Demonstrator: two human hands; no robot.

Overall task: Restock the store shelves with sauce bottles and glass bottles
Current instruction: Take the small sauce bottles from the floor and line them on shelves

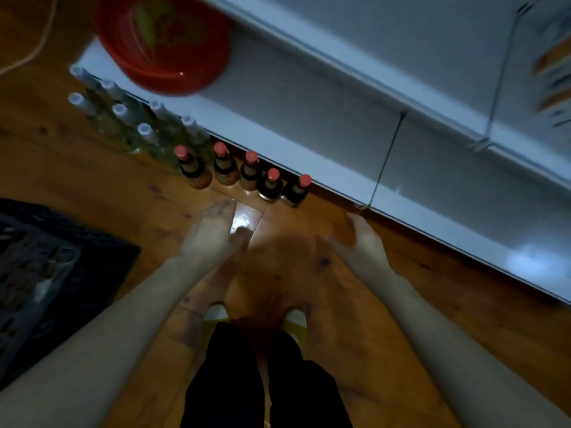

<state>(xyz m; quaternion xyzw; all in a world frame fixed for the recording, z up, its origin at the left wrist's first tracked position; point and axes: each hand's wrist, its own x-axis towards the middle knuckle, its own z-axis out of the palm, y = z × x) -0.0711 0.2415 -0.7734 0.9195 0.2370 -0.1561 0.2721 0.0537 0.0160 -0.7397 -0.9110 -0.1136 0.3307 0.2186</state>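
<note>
Five red-capped sauce bottles (247, 176) stand upright in a row on the floor (309, 273) against the bottom shelf (309, 118), straight ahead of both hands. The left hand (213, 233), fingers straight and empty, is nearer; the right hand (360, 242) hangs open too.

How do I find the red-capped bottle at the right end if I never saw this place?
Look at the white shelf above the wooden floor. Five red-capped bottles stand in a row at its foot. Yours is the rightmost bottle, with only floor to its right.
</note>
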